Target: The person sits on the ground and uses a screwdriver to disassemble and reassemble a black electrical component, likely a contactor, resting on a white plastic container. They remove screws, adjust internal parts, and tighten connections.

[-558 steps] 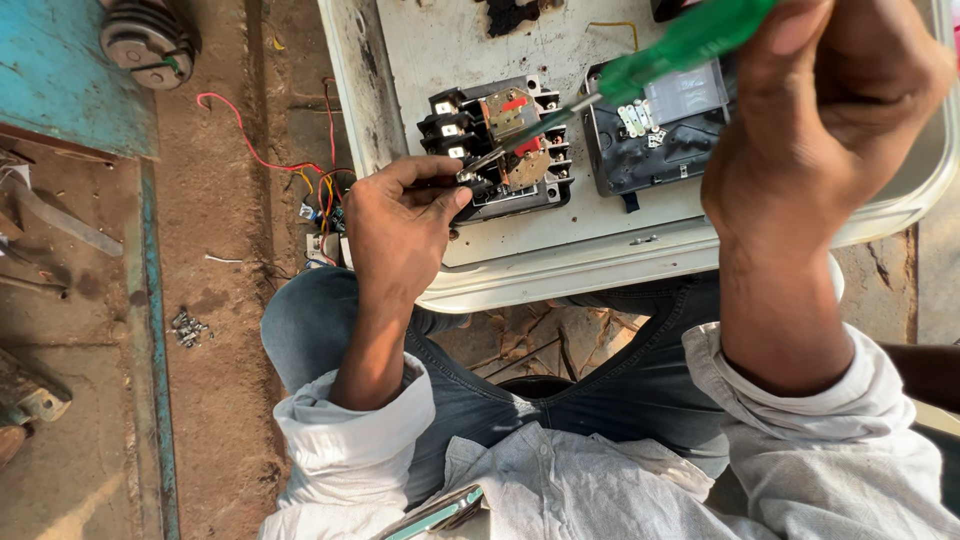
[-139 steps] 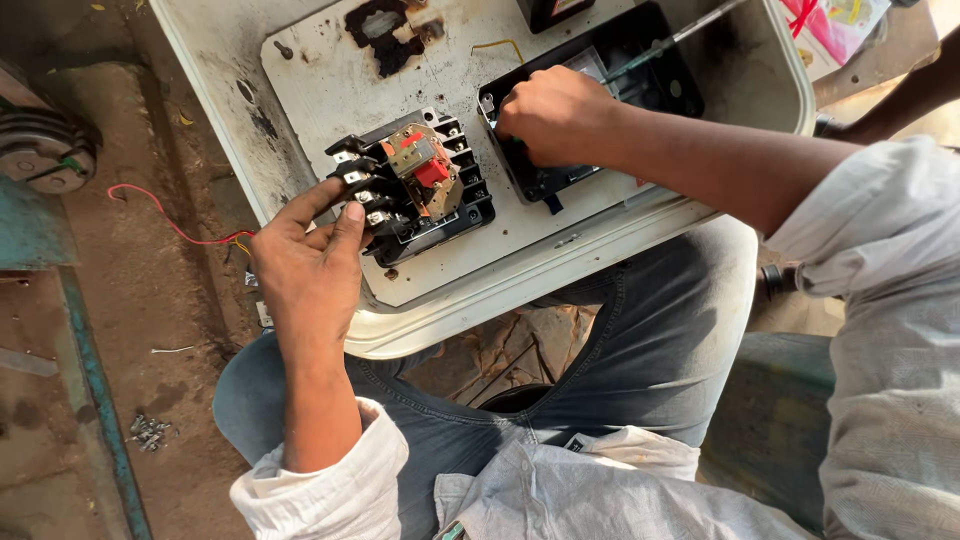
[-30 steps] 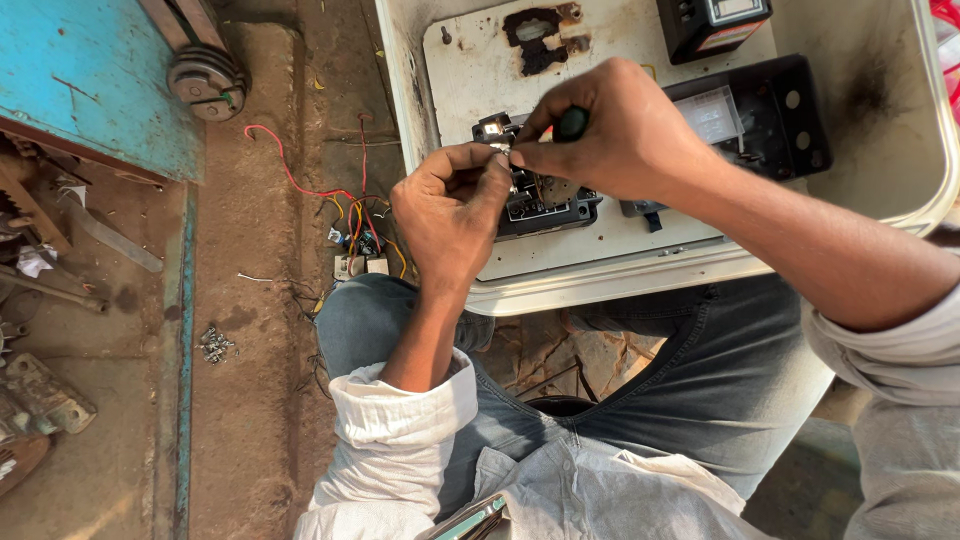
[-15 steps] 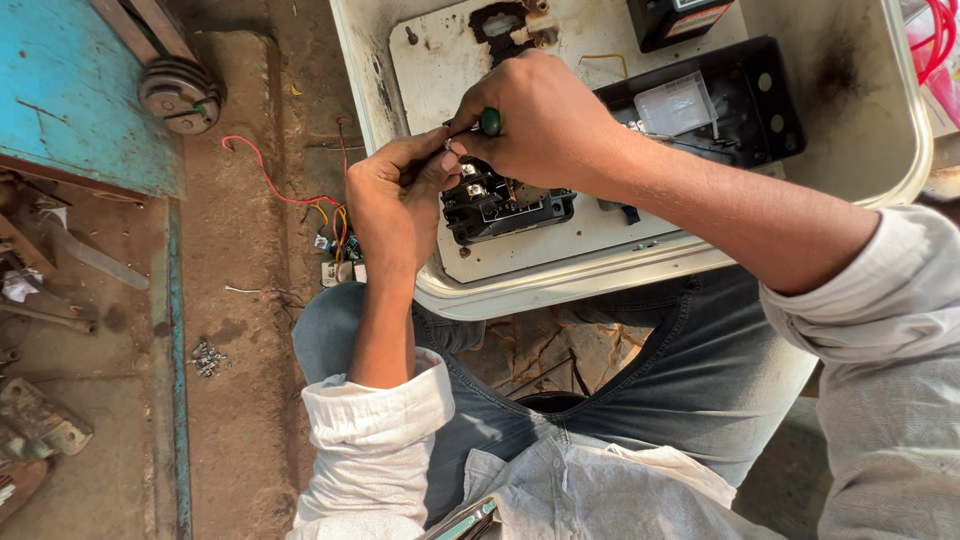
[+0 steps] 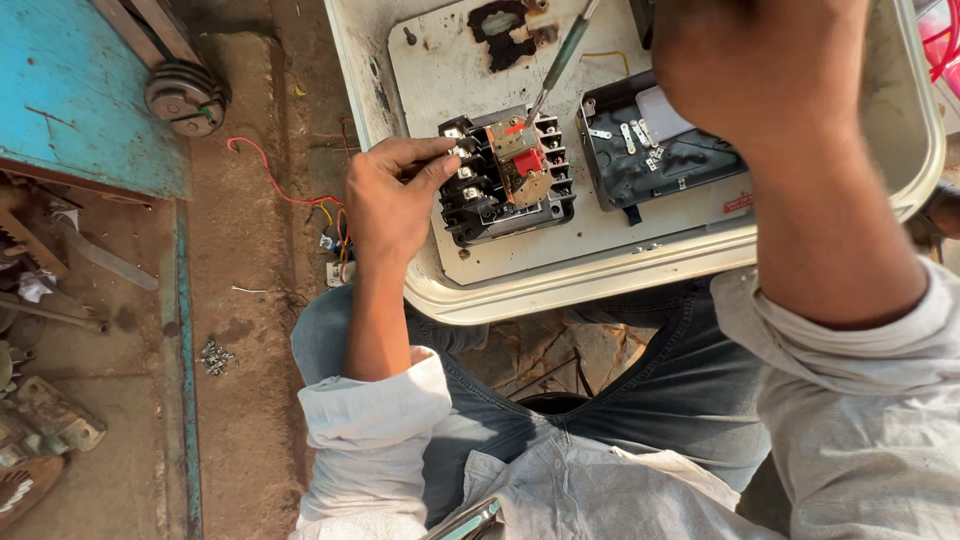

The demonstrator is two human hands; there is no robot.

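At the far left, past the blue metal panel [image 5: 75, 95], rusty scrap parts [image 5: 45, 420] lie on the dirt floor, and a grooved pulley [image 5: 183, 95] sits near the panel's top corner. A red wire [image 5: 270, 175] loops across the floor toward a small bundle of coloured wires beside my left wrist. My left hand [image 5: 390, 205] rests at the left edge of the white enclosure [image 5: 480, 300] balanced over my knees, its fingers [image 5: 440, 155] pinched closed on the upper left corner of the black contactor [image 5: 505, 180], thumb and forefinger touching its terminal screws. A green-handled screwdriver [image 5: 560, 60] slants down from the top edge, its tip on the red and tan centre piece of the contactor. Just right of it sits a second black block [image 5: 660, 150] with small metal strips. My right hand [image 5: 760, 70] looms close and blurred over the enclosure's upper right corner, hiding that part of the box; I cannot tell whether its fingers are open or closed.
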